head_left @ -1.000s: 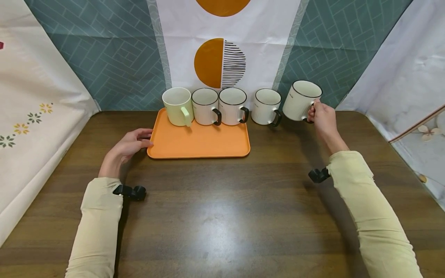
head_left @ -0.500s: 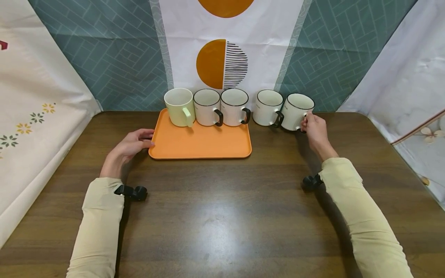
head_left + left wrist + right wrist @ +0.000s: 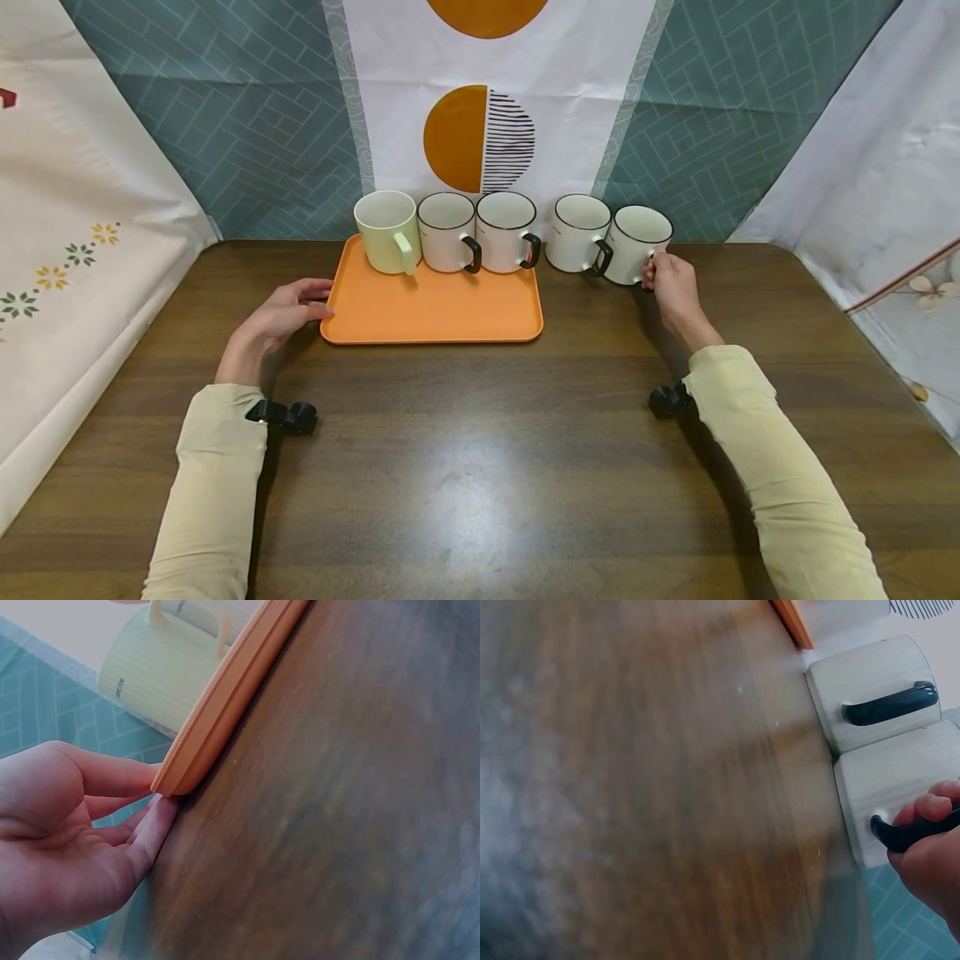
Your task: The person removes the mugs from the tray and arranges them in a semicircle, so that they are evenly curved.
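Note:
At the far right of the row, my right hand [image 3: 672, 287] grips the black handle [image 3: 911, 832] of a white mug [image 3: 637, 242] with a dark rim. That mug stands upright on the table, right beside another white mug [image 3: 577, 233] with a black handle. My left hand [image 3: 281, 315] pinches the left rim of an orange tray [image 3: 435, 312]; in the left wrist view the thumb is at the rim and the fingers [image 3: 154, 825] are under its edge. Along the tray's back stand a pale green mug [image 3: 384, 237] and two white mugs [image 3: 446, 237] with black handles.
The brown wooden table [image 3: 465, 450] stretches in front of the tray. A green and white cloth backdrop [image 3: 285, 142] hangs right behind the mugs. Pale cloths [image 3: 97, 250] flank the table on both sides.
My right hand has brought the white mug down and to the left, from tilted in the air to upright beside its neighbour. The left hand and the tray stay as they were.

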Available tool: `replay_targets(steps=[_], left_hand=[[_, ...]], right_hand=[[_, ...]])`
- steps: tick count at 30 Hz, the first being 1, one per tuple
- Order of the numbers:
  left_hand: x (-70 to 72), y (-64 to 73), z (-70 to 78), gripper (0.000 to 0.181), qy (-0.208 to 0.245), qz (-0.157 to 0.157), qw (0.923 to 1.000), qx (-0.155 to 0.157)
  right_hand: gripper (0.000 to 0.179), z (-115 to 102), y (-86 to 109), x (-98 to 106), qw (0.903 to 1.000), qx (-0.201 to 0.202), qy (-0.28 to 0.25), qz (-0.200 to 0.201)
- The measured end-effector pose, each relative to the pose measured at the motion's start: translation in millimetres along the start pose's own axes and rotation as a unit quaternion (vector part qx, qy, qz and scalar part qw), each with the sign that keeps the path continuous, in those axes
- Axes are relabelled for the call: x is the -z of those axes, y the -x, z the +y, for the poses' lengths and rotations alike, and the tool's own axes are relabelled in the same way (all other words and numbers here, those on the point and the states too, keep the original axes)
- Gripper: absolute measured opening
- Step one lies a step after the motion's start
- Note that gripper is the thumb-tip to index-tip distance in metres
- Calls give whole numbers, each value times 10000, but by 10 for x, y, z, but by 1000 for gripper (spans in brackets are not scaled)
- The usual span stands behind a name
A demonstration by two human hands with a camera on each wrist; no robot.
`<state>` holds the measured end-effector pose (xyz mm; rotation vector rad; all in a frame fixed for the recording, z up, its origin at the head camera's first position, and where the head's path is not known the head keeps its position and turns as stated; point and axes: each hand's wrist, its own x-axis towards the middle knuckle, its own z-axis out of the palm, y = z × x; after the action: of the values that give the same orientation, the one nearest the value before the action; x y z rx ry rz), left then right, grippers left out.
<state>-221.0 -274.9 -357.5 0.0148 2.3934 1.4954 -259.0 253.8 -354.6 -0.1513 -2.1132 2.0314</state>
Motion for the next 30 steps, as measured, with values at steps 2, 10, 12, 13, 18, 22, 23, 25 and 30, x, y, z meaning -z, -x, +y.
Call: replay_targets(steps=[2,10,12,13,18,22,23,25,30], left_hand=[[2,5,-2,62,-9,-5,10000,-36],[9,20,4,61,-14,-2,10000,-86],[11,17,-2,61,-25,-5,10000,-80],[10,18,-3,61,-20,-9,10000,-81],[5,18,-13,61,-14,-6,10000,-99],[3,18,-12,61,-7,-6,10000,-87],[3,18,-11,62,-6,-8,10000,-79],[3,15,-8,61,-2,-14,10000,-65],[2,-4,-1,61,1,-25,10000,-31]], right_hand=[[36,-5,3,-6,9999,14,-114,-7],[37,-24,17,-18,9993,194,-307,-130],[37,-24,20,-18,9991,191,-346,-159],[37,-23,19,-16,9991,194,-341,-170],[35,-22,17,-11,9990,172,-340,-240],[33,-39,34,-5,9990,73,-328,-310],[32,-46,41,-3,9989,45,-334,-328],[32,-67,62,-1,9988,-17,-334,-360],[30,-104,97,7,9988,-73,-267,-402]])
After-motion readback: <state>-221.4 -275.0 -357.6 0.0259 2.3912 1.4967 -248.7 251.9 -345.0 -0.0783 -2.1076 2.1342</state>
